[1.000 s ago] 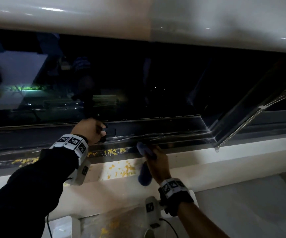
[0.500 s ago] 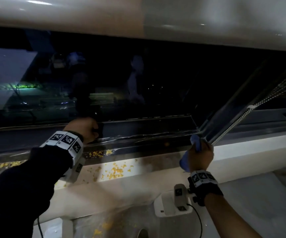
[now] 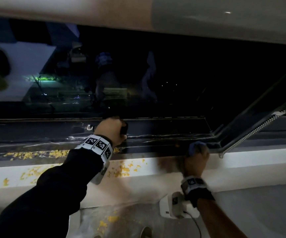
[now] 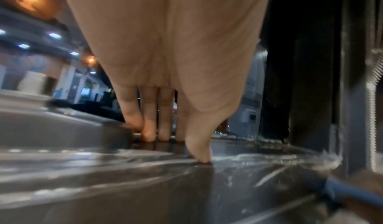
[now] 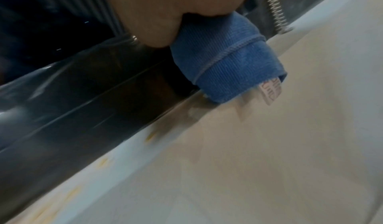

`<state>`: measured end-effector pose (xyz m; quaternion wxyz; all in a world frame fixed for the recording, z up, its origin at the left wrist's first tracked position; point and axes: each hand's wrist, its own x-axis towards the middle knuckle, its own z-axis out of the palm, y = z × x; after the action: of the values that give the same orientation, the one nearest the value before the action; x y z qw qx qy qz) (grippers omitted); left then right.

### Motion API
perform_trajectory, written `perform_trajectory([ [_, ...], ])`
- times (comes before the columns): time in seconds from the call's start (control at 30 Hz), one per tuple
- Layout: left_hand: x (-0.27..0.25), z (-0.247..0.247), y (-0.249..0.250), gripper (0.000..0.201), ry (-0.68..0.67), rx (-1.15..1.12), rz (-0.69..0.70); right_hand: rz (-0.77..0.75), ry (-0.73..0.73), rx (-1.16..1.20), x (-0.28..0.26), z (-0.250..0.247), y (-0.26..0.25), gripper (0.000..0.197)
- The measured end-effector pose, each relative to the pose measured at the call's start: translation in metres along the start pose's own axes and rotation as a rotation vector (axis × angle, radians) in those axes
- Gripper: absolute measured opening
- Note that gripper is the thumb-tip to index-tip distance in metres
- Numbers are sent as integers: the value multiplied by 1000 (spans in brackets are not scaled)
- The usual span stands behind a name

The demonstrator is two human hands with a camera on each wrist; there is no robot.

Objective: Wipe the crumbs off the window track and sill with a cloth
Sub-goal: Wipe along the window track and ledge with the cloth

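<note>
My right hand (image 3: 197, 158) grips a bunched blue cloth (image 3: 196, 146) and holds it on the dark window track (image 3: 156, 143), at the corner below the open sash (image 3: 238, 133). In the right wrist view the cloth (image 5: 223, 60) sticks out below my fingers, its end touching the edge of the white sill (image 5: 269, 145). My left hand (image 3: 112, 130) rests on the dark frame further left, fingertips (image 4: 148, 135) and thumb tip down on it, next to a dark latch (image 3: 124, 129). Yellow crumbs (image 3: 27, 154) lie in the track on the left and on the sill (image 3: 121, 169).
A metal spring chain (image 3: 252, 133) runs along the tilted sash to the sill. More crumbs (image 3: 108, 220) lie on the floor below, near a shoe tip (image 3: 145, 232). The dark pane reflects the room. The sill (image 3: 259, 159) continues to the right.
My right hand swept the cloth rightward along the track from the middle to the sash corner and stays there now. My left hand has kept its place on the frame.
</note>
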<state>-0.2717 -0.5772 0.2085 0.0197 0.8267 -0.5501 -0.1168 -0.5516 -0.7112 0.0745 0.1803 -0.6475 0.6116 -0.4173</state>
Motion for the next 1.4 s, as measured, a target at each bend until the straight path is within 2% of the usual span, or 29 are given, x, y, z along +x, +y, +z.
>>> perform_trajectory([
  [0.13,4,-4,12,25,-12,76,-5,-288,-185,22,-58,9,-46,26],
  [0.2,6,-6,17,28,-20,101,-12,-369,-318,83,-64,5,-58,24],
  [0.27,7,-9,19,33,-34,108,-20,-345,-418,104,-53,-7,-50,27],
  [0.3,8,-10,19,35,-46,112,-26,-289,-401,124,-42,-18,-44,31],
  [0.37,6,-10,16,36,-53,124,-28,-175,-224,118,-15,-43,-24,40],
  [0.43,3,-9,14,34,-44,132,-21,-171,4,-41,14,-65,-5,46],
  [0.47,1,-8,13,32,-41,126,-16,-165,35,-117,27,-68,2,46],
  [0.57,-3,-7,7,31,-50,88,-26,-104,-123,-283,36,-50,-7,30],
  [0.67,-5,-4,6,36,-48,66,-18,-220,-333,-540,18,-35,-19,19],
  [0.8,-5,-1,8,34,-31,61,-19,-323,-503,-705,-5,-22,-48,31],
  [0.87,-4,-1,10,29,-25,76,-12,-356,-697,-782,-25,-10,-69,42],
  [0.9,-4,-1,11,27,-28,83,-9,-394,-710,-793,-37,-6,-79,34],
  [0.93,-3,-2,12,26,-32,87,-4,-392,-692,-726,-48,-5,-85,23],
  [0.97,-4,-3,12,25,-38,88,-1,-443,-657,-592,-56,-5,-89,20],
  [1.03,-3,-6,7,26,-59,81,-1,-452,-681,-327,-58,-6,-89,28],
  [1.1,-3,-11,-1,32,-92,56,22,-371,-694,-154,-51,-22,-82,36],
  [1.17,-5,-16,-12,44,-99,-3,20,-311,-497,-83,-35,-38,-68,37],
  [1.23,-9,-16,-23,49,-83,-7,5,-355,-271,-209,-16,-52,-47,35],
  [1.27,-12,-15,-28,50,-70,1,3,-358,-254,-309,-8,-56,-41,37],
  [1.4,-23,-4,-39,57,-11,-25,53,-365,-491,-827,-9,-33,-53,29],
])
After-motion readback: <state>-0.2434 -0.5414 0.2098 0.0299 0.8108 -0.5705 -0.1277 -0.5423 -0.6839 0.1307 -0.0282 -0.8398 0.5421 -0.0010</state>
